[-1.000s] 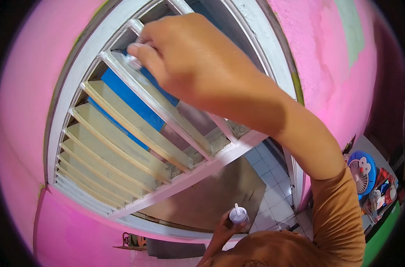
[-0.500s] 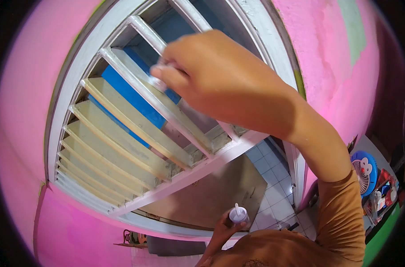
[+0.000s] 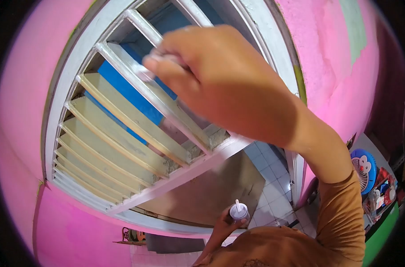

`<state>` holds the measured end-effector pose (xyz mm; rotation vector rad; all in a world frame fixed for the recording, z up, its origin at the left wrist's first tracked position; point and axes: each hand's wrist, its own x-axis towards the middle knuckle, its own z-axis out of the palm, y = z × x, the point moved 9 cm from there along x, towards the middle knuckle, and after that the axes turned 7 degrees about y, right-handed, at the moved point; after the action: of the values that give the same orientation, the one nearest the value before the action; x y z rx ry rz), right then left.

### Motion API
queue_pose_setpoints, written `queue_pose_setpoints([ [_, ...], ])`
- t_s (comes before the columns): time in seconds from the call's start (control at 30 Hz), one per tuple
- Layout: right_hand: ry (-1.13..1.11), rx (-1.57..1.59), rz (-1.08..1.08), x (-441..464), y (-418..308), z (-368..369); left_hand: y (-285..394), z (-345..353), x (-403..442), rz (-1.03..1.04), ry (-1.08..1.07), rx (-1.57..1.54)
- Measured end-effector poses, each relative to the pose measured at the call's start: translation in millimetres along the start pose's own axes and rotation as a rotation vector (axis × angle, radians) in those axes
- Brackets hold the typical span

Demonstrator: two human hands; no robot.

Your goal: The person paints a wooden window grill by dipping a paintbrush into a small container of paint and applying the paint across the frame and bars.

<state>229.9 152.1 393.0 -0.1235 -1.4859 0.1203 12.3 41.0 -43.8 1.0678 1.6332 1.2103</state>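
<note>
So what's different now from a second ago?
The right hand has moved down and rightward along the white slat, away from its upper-left end, then back slightly. The white thing in its fingers, too blurred to name, went along. Nothing was visibly picked up or let go. The left hand still holds the cup with the pale stick in it.

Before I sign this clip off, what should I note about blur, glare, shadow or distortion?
Head view: strong fisheye, the slats looking bowed and the corners black; head view: shiny highlights along the upper slats; head view: shadow over the right wrist; head view: the white item in the right hand too blurred to identify, the cup in the left hand clearer.
</note>
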Motion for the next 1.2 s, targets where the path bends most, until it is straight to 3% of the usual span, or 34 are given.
queue_pose_setpoints([
  [0.13, -0.168, -0.029, -0.047, -18, 7, 6, 5, 6, 2, 0.003, -0.062, -0.015],
  [0.23, 0.106, -0.093, -0.179, -7, -6, -5, 5, 6, 4, 0.0, -0.071, -0.031],
  [0.33, 0.138, 0.004, -0.068, -2, -1, -5, 11, 9, 4, 0.009, -0.072, -0.036],
  [0.43, -0.011, 0.031, 0.004, -21, 5, 4, 6, 7, 6, 0.021, -0.064, -0.046],
  [0.53, -0.079, 0.019, -0.061, -40, 4, -2, 7, 7, 3, 0.013, -0.058, -0.013],
  [0.63, -0.195, 0.014, 0.081, -45, 19, 5, 4, 8, 5, 0.009, -0.065, 0.012],
  [0.73, -0.034, -0.014, -0.139, -28, 8, 7, 7, 12, 7, 0.031, -0.087, 0.05],
  [0.87, 0.106, -0.027, -0.142, -22, 12, 7, 7, 17, 7, 0.045, -0.087, 0.011],
  [1.07, -0.267, -0.097, 0.058, -64, 22, 17, -3, 18, 8, 0.015, -0.121, 0.009],
  [1.2, -0.04, -0.014, -0.003, -47, 16, 15, -2, 17, 7, -0.015, -0.119, 0.003],
])
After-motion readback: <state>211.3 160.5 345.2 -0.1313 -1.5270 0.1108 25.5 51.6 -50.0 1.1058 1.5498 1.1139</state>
